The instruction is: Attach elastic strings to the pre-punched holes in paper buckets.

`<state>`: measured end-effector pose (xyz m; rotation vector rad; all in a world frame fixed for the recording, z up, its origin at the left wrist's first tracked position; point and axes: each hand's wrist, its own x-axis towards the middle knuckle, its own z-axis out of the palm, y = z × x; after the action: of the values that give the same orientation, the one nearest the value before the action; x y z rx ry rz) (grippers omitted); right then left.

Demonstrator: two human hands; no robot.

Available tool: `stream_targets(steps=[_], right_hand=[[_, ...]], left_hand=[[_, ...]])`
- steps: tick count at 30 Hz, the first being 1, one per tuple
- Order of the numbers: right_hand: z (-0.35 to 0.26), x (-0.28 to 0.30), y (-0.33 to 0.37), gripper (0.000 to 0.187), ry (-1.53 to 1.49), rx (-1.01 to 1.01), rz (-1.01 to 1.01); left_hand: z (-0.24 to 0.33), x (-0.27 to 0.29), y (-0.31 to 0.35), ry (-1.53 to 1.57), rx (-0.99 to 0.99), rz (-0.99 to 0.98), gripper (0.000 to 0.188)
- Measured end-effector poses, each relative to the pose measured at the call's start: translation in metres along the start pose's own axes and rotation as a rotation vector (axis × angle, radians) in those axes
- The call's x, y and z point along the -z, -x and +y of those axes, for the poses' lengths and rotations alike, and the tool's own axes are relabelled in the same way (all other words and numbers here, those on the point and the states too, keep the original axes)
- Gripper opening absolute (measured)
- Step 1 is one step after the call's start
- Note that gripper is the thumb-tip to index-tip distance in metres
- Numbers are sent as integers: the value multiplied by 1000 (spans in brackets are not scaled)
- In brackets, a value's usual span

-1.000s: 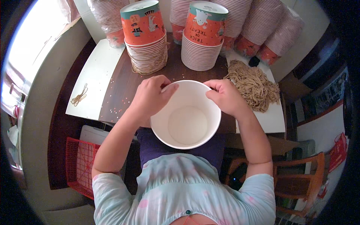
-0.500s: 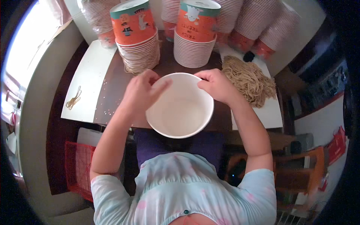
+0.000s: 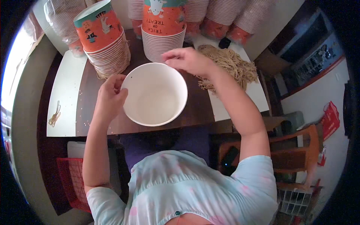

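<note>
1. Paper bucket [image 3: 155, 93]: white inside, round, mouth up, nothing in it. It sits over the near part of the dark wooden table [image 3: 195, 108], between the person's two hands.
2. Left hand [image 3: 111, 93]: at the bucket's left rim, fingers curled and touching the rim edge. Whether the rim is pinched or only touched cannot be told.
3. Right hand [image 3: 191, 60]: raised over the bucket's far right rim, fingers bent loosely with the fingertips drawn near one another. No contact with the rim shows, and nothing can be made out between the fingers.
4. Left stack of buckets [image 3: 105, 45]: upside-down orange printed buckets with a teal band, nested, leaning slightly, standing beyond the left hand.
5. Middle stack of buckets [image 3: 163, 32]: same kind, upside down, just beyond the white bucket and beside the right hand.
6. Heap of strings [image 3: 228, 65]: tan, tangled, lying on the table to the right of the right hand, partly on the white board [image 3: 232, 108] at the table's right edge.
7. Wrapped stacks [image 3: 225, 15]: further nested buckets lying along the far wall.
8. String bundle [image 3: 55, 114]: small, tan, alone on the white sheet [image 3: 65, 90] at the table's left, well apart from the hands.
9. Red basket [image 3: 71, 180]: below the table, at lower left.
10. Wooden chair [image 3: 296, 150]: orange-brown, at the person's right.
</note>
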<state>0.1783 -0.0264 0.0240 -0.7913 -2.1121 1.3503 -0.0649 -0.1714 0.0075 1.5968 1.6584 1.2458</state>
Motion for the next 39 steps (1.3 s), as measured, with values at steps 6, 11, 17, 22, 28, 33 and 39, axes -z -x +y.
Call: stream_targets(steps=[6,11,17,22,28,33,39], right_hand=[[22,64,50,21,731,-117,104],[59,46,66,24,1192,-39,59],[106,49,57,24,1351,199,41],[77,68,54,26,780,30,153],[72,85,29,31,951,-456,40],[102,74,19,29,1182,-533,13],[76,98,13,16,562,-542,212]], left_hand=[[3,4,11,-23,75,39,31],[12,-1,20,-28,70,158,28],[18,14,31,-115,23,208,25],[19,25,40,-55,51,207,21],[24,26,42,-4,14,199,18],[21,22,48,31,-42,150,16],[25,38,60,-19,34,115,19]])
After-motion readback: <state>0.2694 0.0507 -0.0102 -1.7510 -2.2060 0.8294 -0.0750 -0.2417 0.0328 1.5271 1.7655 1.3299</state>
